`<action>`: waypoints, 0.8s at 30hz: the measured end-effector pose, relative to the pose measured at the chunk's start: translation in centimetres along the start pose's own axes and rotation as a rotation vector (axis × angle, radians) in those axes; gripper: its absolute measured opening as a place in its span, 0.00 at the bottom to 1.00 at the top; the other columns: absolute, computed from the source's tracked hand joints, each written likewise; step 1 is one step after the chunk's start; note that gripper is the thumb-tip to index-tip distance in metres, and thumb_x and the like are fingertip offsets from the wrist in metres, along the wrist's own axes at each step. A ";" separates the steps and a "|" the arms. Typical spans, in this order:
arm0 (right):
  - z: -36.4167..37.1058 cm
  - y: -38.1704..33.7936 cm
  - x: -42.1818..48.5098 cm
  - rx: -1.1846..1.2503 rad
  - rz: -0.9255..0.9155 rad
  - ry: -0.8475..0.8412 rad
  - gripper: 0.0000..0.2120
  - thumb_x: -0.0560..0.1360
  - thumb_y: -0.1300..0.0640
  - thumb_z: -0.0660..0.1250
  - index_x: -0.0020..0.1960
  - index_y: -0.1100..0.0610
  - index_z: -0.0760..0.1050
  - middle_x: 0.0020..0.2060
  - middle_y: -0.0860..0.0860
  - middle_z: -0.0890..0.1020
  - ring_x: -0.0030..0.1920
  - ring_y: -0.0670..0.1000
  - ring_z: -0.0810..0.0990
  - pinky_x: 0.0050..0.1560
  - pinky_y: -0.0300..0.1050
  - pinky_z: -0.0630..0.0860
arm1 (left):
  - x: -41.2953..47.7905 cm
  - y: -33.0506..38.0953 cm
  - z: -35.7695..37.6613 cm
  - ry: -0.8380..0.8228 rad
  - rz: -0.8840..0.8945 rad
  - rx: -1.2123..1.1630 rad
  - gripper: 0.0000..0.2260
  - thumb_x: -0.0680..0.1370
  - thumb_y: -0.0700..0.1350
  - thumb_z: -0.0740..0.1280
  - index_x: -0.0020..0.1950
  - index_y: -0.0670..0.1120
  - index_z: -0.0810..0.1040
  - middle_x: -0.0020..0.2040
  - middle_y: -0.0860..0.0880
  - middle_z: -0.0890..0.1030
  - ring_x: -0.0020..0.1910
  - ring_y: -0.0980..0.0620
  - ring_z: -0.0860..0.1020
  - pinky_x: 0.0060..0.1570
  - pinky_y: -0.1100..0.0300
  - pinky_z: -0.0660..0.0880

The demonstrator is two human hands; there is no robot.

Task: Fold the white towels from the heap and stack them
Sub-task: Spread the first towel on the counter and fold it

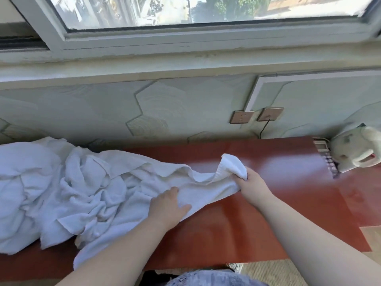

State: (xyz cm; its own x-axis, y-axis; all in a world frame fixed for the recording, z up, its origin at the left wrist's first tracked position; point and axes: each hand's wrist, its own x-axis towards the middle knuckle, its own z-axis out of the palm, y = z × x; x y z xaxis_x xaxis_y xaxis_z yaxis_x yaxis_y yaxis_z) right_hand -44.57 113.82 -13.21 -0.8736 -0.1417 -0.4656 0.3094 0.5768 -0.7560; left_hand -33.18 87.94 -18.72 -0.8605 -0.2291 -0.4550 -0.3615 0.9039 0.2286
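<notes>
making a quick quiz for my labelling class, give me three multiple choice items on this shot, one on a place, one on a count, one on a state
1. Where on the red-brown table does the heap of white towels lie?
A. at its left end
B. at its right end
C. under it

2. How many wall socket plates are on the wall behind the table?
A. one
B. two
C. four

3. What is the right hand doing?
A. lying flat on the table
B. gripping a corner of a towel
C. hanging off the table edge

Answers:
1 A, the heap covers the table's left end.
2 B, two plates sit side by side, and a black cable runs down from the right one.
3 B, its fingers are curled round the raised corner of the towel.
</notes>
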 end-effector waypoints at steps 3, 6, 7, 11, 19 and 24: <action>-4.8 3.5 2.4 -0.017 0.053 0.044 0.06 0.80 0.51 0.63 0.54 0.49 0.77 0.45 0.51 0.84 0.42 0.53 0.80 0.42 0.48 0.76 | 0.4 5.4 1.3 -0.067 0.014 -0.159 0.22 0.81 0.57 0.64 0.73 0.54 0.65 0.67 0.53 0.79 0.63 0.47 0.79 0.58 0.53 0.74; -9.2 6.3 5.1 0.063 0.182 0.050 0.12 0.76 0.54 0.64 0.59 0.52 0.75 0.45 0.52 0.83 0.40 0.53 0.78 0.40 0.46 0.74 | 0.2 11.4 1.6 -0.065 0.089 -0.312 0.21 0.83 0.50 0.64 0.74 0.57 0.62 0.72 0.55 0.75 0.65 0.47 0.77 0.62 0.52 0.74; -10.2 7.1 5.9 0.152 0.235 0.023 0.16 0.73 0.53 0.66 0.60 0.52 0.75 0.47 0.53 0.82 0.42 0.53 0.79 0.42 0.46 0.74 | 0.0 13.2 1.7 -0.073 0.112 -0.345 0.21 0.83 0.49 0.63 0.74 0.58 0.61 0.71 0.56 0.75 0.64 0.47 0.78 0.61 0.52 0.74; -11.5 8.8 8.5 0.359 0.415 -0.048 0.26 0.69 0.37 0.72 0.61 0.47 0.73 0.56 0.47 0.79 0.56 0.52 0.76 0.60 0.57 0.75 | -0.7 18.1 3.1 -0.226 0.181 -0.449 0.24 0.82 0.46 0.63 0.77 0.60 0.62 0.65 0.59 0.74 0.57 0.52 0.78 0.53 0.60 0.72; -7.0 6.9 10.5 -0.444 0.399 -0.190 0.37 0.70 0.27 0.68 0.61 0.57 0.68 0.54 0.53 0.79 0.51 0.57 0.78 0.50 0.50 0.74 | -0.9 23.7 6.8 -0.394 0.185 -0.595 0.04 0.79 0.46 0.63 0.47 0.53 0.77 0.41 0.56 0.74 0.39 0.57 0.72 0.43 0.59 0.70; -9.3 8.2 11.0 -0.587 0.398 -0.175 0.20 0.81 0.52 0.59 0.70 0.57 0.72 0.66 0.57 0.78 0.65 0.61 0.78 0.60 0.52 0.77 | -0.3 26.7 8.1 -0.427 0.234 -0.615 0.11 0.79 0.46 0.60 0.38 0.45 0.71 0.33 0.48 0.71 0.33 0.54 0.68 0.37 0.56 0.67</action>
State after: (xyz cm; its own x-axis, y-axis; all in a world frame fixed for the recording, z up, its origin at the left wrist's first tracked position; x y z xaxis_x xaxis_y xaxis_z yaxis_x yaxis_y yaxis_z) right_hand -55.16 124.42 -20.27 -0.6492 0.0702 -0.7574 0.2955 0.9408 -0.1660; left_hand -39.65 115.02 -19.44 -0.7715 0.2140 -0.5991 -0.4289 0.5206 0.7383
